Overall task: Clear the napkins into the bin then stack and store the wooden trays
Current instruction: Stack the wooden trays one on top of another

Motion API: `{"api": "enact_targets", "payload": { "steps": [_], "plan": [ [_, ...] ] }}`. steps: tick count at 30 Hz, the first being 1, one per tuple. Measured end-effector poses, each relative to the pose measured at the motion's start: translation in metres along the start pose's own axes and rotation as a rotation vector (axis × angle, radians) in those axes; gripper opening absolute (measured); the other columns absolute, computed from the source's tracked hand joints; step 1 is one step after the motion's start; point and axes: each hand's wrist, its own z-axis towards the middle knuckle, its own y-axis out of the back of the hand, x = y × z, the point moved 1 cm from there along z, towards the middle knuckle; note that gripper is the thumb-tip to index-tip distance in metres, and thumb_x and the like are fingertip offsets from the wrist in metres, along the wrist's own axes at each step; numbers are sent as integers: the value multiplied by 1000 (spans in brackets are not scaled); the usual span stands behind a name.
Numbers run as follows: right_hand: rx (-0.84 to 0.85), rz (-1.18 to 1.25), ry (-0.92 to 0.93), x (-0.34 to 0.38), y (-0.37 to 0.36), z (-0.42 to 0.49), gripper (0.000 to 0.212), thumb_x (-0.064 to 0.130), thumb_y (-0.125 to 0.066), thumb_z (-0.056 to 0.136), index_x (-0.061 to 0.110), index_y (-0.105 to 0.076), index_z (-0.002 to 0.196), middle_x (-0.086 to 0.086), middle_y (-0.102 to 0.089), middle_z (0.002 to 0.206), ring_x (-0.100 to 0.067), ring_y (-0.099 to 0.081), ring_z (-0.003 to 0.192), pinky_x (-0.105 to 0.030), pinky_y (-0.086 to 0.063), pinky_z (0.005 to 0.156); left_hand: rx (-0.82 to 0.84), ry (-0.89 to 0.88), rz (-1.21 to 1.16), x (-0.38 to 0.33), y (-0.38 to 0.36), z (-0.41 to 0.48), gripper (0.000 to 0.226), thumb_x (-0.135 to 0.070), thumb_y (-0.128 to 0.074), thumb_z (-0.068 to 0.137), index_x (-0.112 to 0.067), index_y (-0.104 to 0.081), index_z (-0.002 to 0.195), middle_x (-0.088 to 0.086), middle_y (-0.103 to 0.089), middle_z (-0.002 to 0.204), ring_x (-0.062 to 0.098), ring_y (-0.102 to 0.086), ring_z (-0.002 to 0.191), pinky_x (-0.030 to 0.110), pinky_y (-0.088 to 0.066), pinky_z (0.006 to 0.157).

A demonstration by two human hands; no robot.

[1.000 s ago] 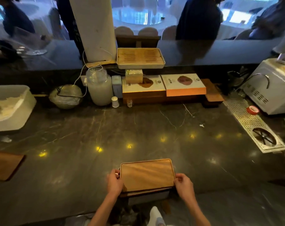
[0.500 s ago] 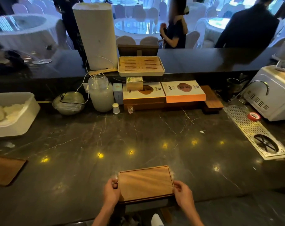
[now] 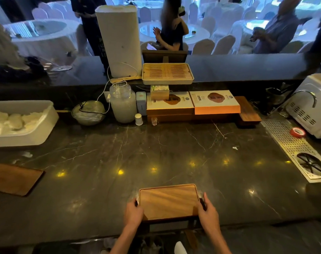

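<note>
At the near edge of the dark veined marble counter (image 3: 156,153), centre, sits a rectangular light-brown wooden tray (image 3: 168,201) w/ rounded corners, long axis running left–right, its near long side roughly flush w/ the counter lip. Left hand (image 3: 133,212) is curled around the tray's left short end, fingers wrapped on the rim; right hand (image 3: 209,213) does the same on the right short end, so both are clamped on the tray, one per end, symmetric grip. Whether it's one tray or a stack of two can't be told for sure; a darker edge shows under the near side. The 2nd flat brown wooden tray (image 3: 14,178) lies well apart at the far-left of the counter, near side, partly cut by the frame edge, its long axis skewed vs. the held one. That's the key relation: it lies left of the hands, left hand nearer, so stacking probably means carrying the held tray leftward or freeing the left hand to fetch it. White rectangular plastic bin (image 3: 46,125) w/ crumpled white napkins (image 3: 11,121) inside stands far-left, beyond the 2nd tray; no napkins visible on either tray, so clearing looks done, stacking/storing left. Risk: tray at the lip could slip off toward the person if the grip loosens.
</note>
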Motion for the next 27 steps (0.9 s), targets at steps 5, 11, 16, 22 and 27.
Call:
{"api": "enact_targets", "payload": {
  "steps": [5,11,16,22,27],
  "plan": [
    [163,153,-5,5,-7,0,64,30,-48,100,19,-16,154,-6,-27,158,-26,-26,145,-42,-27,115,53,-69,-138,8,-6,-10,53,5,-44,90,-9,-42,142,11,-57,131,24,-54,118,39,-47,103],
    [213,277,-5,-3,-5,0,55,15,-48,98,18,-31,150,-8,-40,151,-25,-40,136,-47,-39,110,68,-60,-263,11,-7,-11,47,4,-47,88,-18,-54,129,2,-66,102,15,-63,92,29,-57,75],
    [220,306,2,-3,-1,-3,52,16,-46,99,17,-32,149,-7,-37,153,-25,-35,139,-46,-33,114,120,-71,-248,15,-4,-15,52,3,-46,89,-22,-48,134,5,-64,107,23,-63,97,38,-58,83],
    [206,286,21,-5,-11,-6,55,31,-42,101,22,-24,152,-6,-30,156,-25,-30,142,-46,-30,115,131,-89,-230,21,1,-16,63,2,-49,89,-21,-35,146,8,-57,125,23,-61,102,40,-56,87],
    [168,261,19,-9,-17,-3,56,41,-40,100,26,-24,152,-6,-29,157,-25,-30,141,-42,-29,113,196,-99,-257,22,7,-17,55,-4,-48,93,-26,-38,142,-3,-60,111,18,-63,97,38,-58,77]
  ]
}}
